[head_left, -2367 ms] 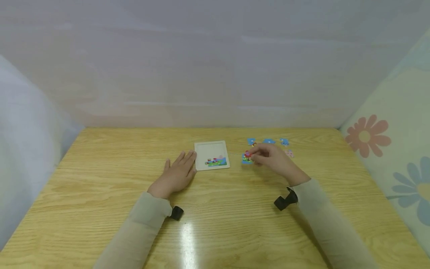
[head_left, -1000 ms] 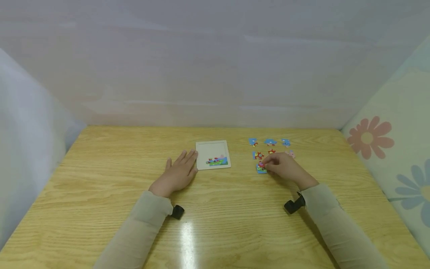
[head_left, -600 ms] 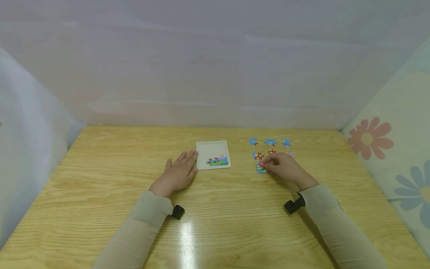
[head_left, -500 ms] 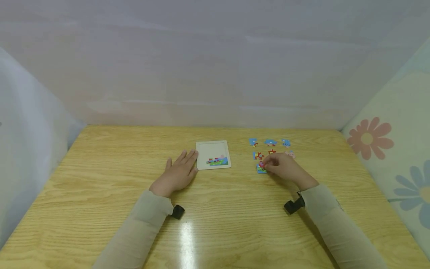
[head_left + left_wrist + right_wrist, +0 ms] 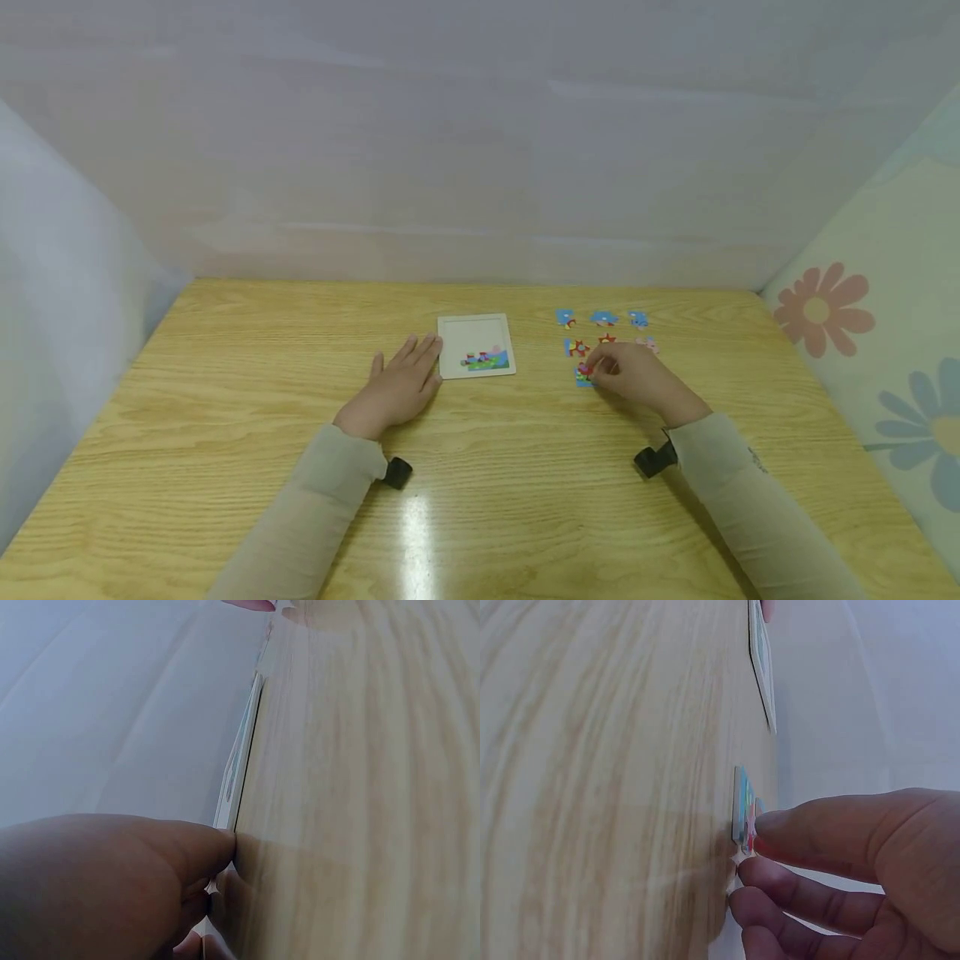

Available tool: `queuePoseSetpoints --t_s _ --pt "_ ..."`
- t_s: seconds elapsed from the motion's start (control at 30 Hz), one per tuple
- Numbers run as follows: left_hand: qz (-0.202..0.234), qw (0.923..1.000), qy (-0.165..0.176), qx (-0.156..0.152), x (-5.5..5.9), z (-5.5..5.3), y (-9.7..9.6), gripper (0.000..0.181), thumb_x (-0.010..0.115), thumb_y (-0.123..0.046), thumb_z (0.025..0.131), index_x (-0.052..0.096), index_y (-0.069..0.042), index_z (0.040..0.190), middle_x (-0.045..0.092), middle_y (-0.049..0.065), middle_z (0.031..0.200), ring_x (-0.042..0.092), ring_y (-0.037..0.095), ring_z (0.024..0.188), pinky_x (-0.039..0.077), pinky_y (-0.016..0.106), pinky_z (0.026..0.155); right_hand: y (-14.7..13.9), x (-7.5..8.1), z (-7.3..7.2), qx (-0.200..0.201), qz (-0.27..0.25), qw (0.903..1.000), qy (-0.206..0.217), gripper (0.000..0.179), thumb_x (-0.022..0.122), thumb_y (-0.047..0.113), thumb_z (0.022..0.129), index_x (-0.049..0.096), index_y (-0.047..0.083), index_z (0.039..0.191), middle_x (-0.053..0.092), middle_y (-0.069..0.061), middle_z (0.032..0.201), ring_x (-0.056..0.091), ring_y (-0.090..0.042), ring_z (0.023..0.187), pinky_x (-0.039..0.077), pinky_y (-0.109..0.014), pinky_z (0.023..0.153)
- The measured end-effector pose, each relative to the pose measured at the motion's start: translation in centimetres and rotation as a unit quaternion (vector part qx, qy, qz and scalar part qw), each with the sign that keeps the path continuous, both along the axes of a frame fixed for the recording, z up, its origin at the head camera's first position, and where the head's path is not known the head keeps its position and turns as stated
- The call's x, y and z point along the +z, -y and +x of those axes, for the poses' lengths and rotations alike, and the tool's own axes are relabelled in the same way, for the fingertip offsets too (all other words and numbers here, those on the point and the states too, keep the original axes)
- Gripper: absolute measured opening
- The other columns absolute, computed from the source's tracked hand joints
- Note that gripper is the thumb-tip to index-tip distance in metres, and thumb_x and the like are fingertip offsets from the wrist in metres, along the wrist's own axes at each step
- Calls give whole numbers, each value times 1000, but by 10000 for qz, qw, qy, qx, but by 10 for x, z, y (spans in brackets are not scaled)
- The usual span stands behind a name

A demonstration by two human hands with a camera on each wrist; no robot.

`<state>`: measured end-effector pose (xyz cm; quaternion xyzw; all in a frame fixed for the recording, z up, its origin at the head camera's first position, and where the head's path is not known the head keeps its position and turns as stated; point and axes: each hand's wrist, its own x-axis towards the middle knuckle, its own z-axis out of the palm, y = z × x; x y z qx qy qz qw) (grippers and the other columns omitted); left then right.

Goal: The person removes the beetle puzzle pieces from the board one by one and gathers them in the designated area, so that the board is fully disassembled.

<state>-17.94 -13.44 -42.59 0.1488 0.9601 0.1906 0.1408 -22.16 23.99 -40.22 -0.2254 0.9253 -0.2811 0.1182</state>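
Note:
My left hand [image 5: 393,387] lies flat with its fingers spread, fingertips against the left edge of the white square puzzle board [image 5: 453,367]. A few joined pieces [image 5: 487,360] in green, blue and red fill the board's lower right part. Between thumb and fingers, my right hand [image 5: 637,379] pinches a blue, green and red puzzle piece [image 5: 582,379] low over the table, right of the board. In the right wrist view that piece [image 5: 740,806] shows edge-on beside the thumb. The fingers partly cover it. Whether it touches the table I cannot tell.
Loose puzzle pieces lie beyond my right hand: a blue one [image 5: 603,318] in the back row, a red one [image 5: 577,347] nearer, a pink one [image 5: 649,343] at the right. A pale cloth wall [image 5: 480,167] stands behind the wooden table [image 5: 487,467].
Since the earliest frame, my right hand has carried the pinched piece right and nearer the front edge, uncovering red pieces. During the last second it shifts only slightly. The left hand stays put.

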Motion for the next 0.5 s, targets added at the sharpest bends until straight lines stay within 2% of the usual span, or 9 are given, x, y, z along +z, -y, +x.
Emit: queuePoseSetpoints --t_s 0.23,0.4,0.5 --pt "-3 10000 11 -2 1 -1 -1 63 38 -32 111 11 -10 164 6 8 170 2 34 156 -1 74 114 8 4 -2 -27 23 9997 -255 15 63 9 98 69 2 109 67 -2 88 60 -15 76 51 -35 70" --pt "21 10000 -12 -7 2 -1 -1 63 38 -31 111 12 -9 164 7 9 170 2 35 155 -1 74 113 30 10 -6 -183 -392 9981 -429 21 62 15 101 70 2 115 67 -3 93 61 -18 79 52 -37 68" --pt "26 10000 11 -9 3 -1 -1 63 38 -31 111 12 -8 163 7 10 170 2 35 155 -1 75 113 45 11 -10 -197 -560 9970 -502 22 60 15 102 70 2 117 68 -4 97 62 -19 84 54 -38 72"
